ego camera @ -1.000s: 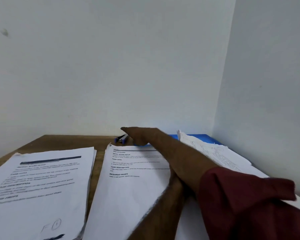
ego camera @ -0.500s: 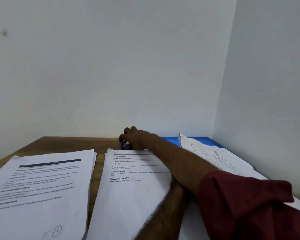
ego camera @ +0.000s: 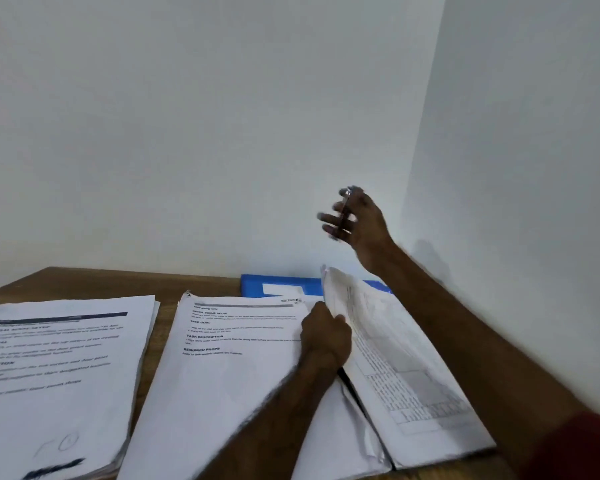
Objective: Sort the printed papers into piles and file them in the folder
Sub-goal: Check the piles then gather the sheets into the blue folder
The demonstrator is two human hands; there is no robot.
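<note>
Three lots of printed papers lie on the wooden table (ego camera: 94, 280). The left pile (ego camera: 59, 368) and the middle pile (ego camera: 222, 372) lie flat. The right stack (ego camera: 395, 368) is tilted up at its left edge, where my left hand (ego camera: 326, 337) grips it. A blue folder (ego camera: 278, 284) lies at the back against the wall, partly under the papers. My right hand (ego camera: 361, 221) is raised in the air above the folder and holds a dark pen (ego camera: 343, 211), blurred by motion.
White walls close the table in at the back and on the right, forming a corner (ego camera: 409, 202). A handwritten circled mark (ego camera: 68, 441) sits on the left pile's lower part. Bare wood shows between the left and middle piles.
My right hand picked up the pen from the table behind the middle pile and lifted it up and to the right. My left hand, earlier hidden under the arm, now shows at the right stack's edge.
</note>
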